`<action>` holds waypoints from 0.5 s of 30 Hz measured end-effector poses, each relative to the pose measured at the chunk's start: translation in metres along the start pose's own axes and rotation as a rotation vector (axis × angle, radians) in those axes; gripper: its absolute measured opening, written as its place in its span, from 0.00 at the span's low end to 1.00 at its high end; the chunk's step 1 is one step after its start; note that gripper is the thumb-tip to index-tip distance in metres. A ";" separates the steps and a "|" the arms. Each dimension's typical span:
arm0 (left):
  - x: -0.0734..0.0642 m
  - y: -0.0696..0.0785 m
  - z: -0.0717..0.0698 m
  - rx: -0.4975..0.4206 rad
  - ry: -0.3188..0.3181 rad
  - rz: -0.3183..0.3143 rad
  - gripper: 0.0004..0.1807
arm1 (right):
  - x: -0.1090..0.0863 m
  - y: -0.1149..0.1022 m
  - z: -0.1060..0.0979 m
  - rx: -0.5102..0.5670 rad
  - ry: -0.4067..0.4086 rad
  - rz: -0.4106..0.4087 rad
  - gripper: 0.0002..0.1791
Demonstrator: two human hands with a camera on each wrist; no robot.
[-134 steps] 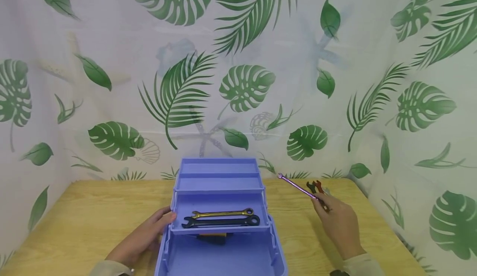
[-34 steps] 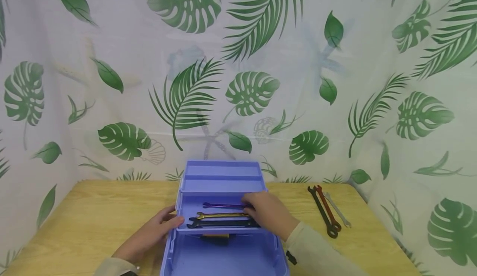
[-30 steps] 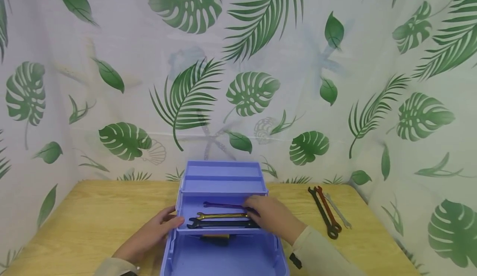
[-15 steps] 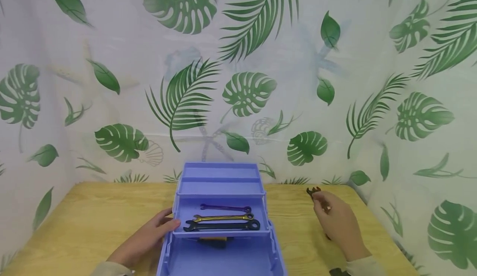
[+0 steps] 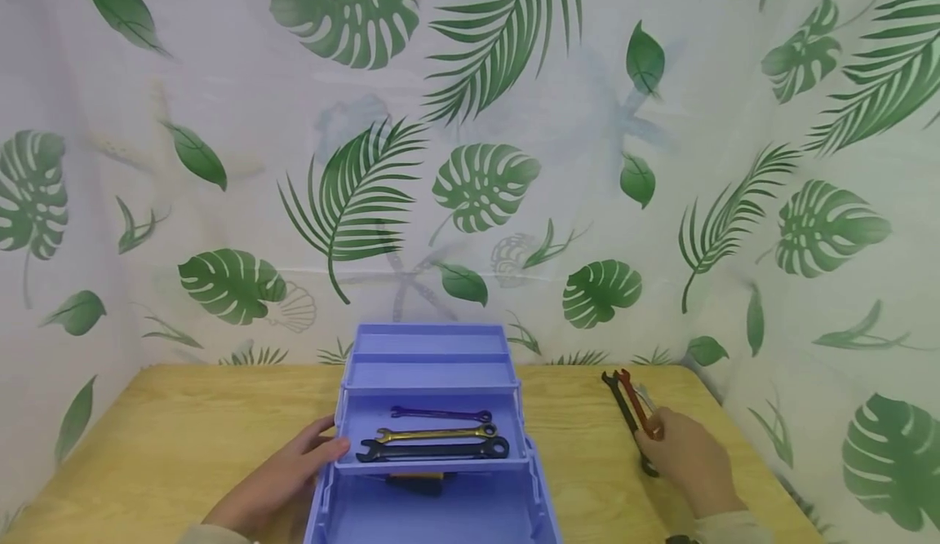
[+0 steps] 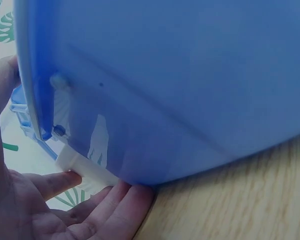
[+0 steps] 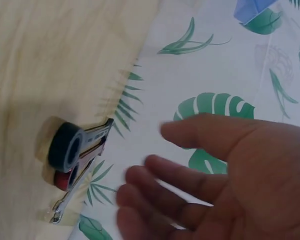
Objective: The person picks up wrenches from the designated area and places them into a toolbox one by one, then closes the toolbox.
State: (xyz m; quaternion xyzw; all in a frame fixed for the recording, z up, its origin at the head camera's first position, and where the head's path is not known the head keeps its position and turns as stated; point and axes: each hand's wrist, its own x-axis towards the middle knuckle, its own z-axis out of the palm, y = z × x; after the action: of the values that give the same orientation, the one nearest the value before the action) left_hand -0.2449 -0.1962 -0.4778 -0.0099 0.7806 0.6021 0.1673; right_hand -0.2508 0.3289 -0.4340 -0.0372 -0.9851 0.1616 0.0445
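Observation:
A blue toolbox [image 5: 433,521] stands with its tiered trays raised. In its lower tray [image 5: 361,413] lie a purple wrench [image 5: 442,413], a gold wrench [image 5: 439,433] and a larger black wrench [image 5: 433,450]. My left hand [image 5: 282,475] holds the toolbox's left side, thumb on the tray edge, fingers against the wall near a white part [image 6: 85,167]. On the table at right, my right hand [image 5: 690,461] is over a dark wrench [image 5: 624,405], a red wrench [image 5: 633,397] and a silver wrench [image 5: 645,397]. In the right wrist view its fingers are loosely bent and hold nothing.
A yellow-and-black object [image 5: 416,484] sits beneath the tray, partly hidden. The upper tray [image 5: 432,373] rises behind. The wooden table [image 5: 191,430] ends at a leaf-printed cloth [image 5: 514,120] at the back and sides.
My right hand has brought the purple wrench from the right, laid it in the lower tray and let go, then returned to the wrenches on the table. The left hand stays on the toolbox.

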 end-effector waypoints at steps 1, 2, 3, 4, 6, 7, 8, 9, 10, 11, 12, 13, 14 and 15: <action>0.000 0.000 -0.001 0.000 -0.001 0.001 0.46 | 0.000 0.002 0.002 -0.002 -0.046 0.029 0.13; 0.000 0.000 -0.001 0.002 -0.004 0.004 0.46 | 0.000 0.003 0.003 -0.001 -0.084 0.052 0.14; 0.000 0.000 -0.002 0.000 -0.010 0.006 0.45 | -0.001 0.005 0.005 0.000 -0.114 0.069 0.14; 0.000 0.000 -0.003 0.003 -0.010 0.009 0.46 | -0.002 0.006 0.007 0.002 -0.138 0.084 0.15; 0.001 0.001 -0.003 0.007 -0.011 0.009 0.46 | -0.004 0.009 0.010 0.006 -0.163 0.104 0.15; 0.000 0.000 -0.003 -0.001 -0.017 0.009 0.46 | -0.004 0.011 0.012 0.004 -0.164 0.102 0.15; 0.000 0.000 -0.003 -0.009 -0.024 0.014 0.46 | -0.004 0.012 0.014 0.005 -0.162 0.097 0.15; 0.000 0.001 -0.003 -0.009 -0.021 0.009 0.46 | -0.004 0.014 0.015 0.006 -0.160 0.095 0.14; 0.000 0.001 -0.003 -0.005 -0.017 0.003 0.46 | -0.004 0.015 0.016 0.005 -0.160 0.097 0.15; 0.000 0.001 -0.003 -0.008 -0.020 0.001 0.46 | -0.003 0.016 0.016 0.002 -0.159 0.100 0.15; 0.000 0.002 -0.003 -0.009 -0.021 0.000 0.46 | -0.003 0.017 0.016 0.000 -0.162 0.102 0.14; 0.000 0.002 -0.003 -0.007 -0.021 0.001 0.46 | -0.003 0.017 0.016 -0.003 -0.163 0.104 0.14; 0.001 0.002 -0.003 -0.006 -0.019 0.001 0.46 | -0.003 0.017 0.016 -0.004 -0.164 0.107 0.14; 0.001 0.002 -0.003 -0.002 -0.012 -0.003 0.46 | -0.003 0.017 0.016 -0.006 -0.165 0.111 0.13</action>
State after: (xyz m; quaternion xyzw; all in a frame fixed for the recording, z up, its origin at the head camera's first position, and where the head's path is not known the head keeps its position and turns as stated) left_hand -0.2468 -0.1980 -0.4752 -0.0076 0.7791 0.6025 0.1728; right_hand -0.2488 0.3393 -0.4545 -0.0783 -0.9824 0.1633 -0.0460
